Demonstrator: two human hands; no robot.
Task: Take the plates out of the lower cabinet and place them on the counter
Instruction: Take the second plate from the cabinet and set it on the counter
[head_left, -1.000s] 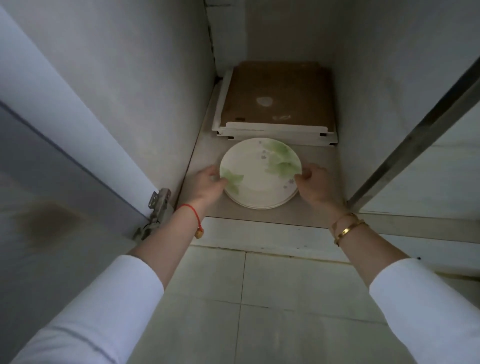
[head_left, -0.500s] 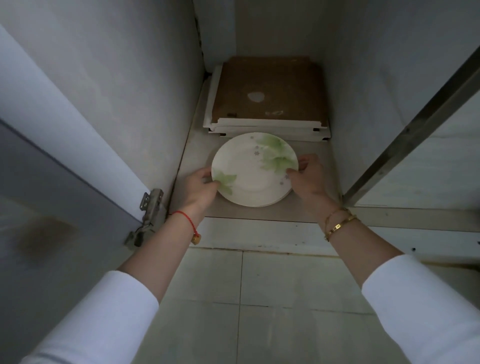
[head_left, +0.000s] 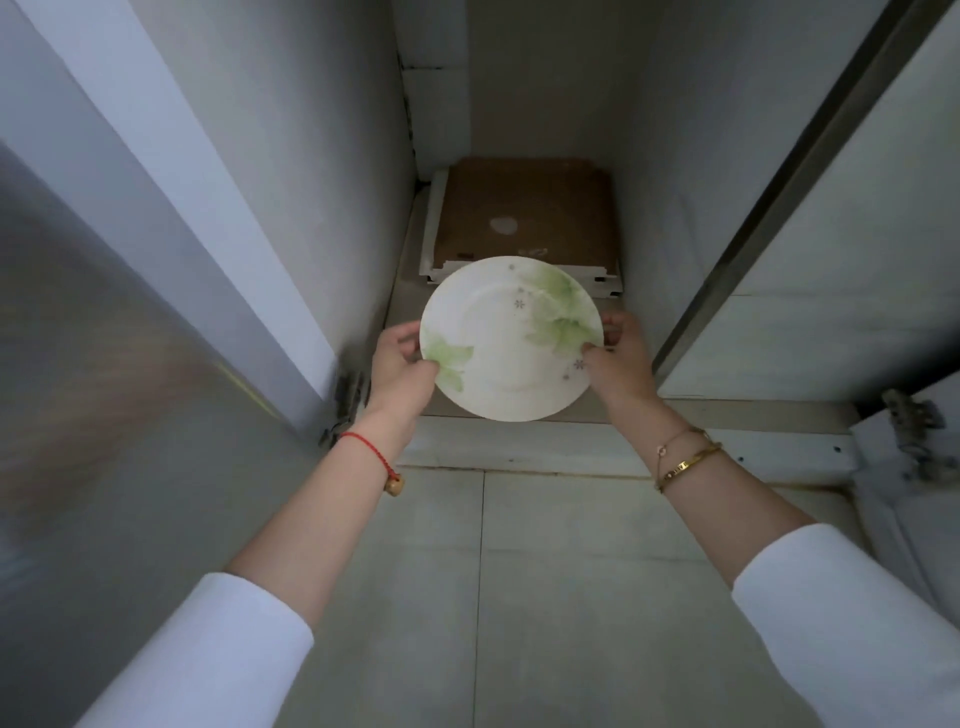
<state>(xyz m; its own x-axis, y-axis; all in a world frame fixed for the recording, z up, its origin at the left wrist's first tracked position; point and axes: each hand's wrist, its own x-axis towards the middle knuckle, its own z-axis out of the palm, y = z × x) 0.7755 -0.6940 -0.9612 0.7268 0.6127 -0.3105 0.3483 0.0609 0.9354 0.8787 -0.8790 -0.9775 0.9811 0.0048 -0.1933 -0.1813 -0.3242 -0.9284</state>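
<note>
White plates with green leaf prints (head_left: 506, 340) are held above the floor of the open lower cabinet (head_left: 519, 410), near its front edge. Only the top plate's face shows; how many lie beneath it I cannot tell. My left hand (head_left: 400, 369) grips the left rim with the thumb on top. My right hand (head_left: 618, 358) grips the right rim, fingers curled under it. The counter is out of view.
A flat brown board on white panels (head_left: 524, 218) lies at the back of the cabinet. The left cabinet door (head_left: 104, 389) stands open, with a hinge (head_left: 345, 402) close to my left wrist. Another hinge (head_left: 909, 415) sits at right. Tiled floor (head_left: 483, 597) lies below.
Both hands have lifted the plates off the cabinet floor and drawn them toward the cabinet's front edge. The view has pulled back.
</note>
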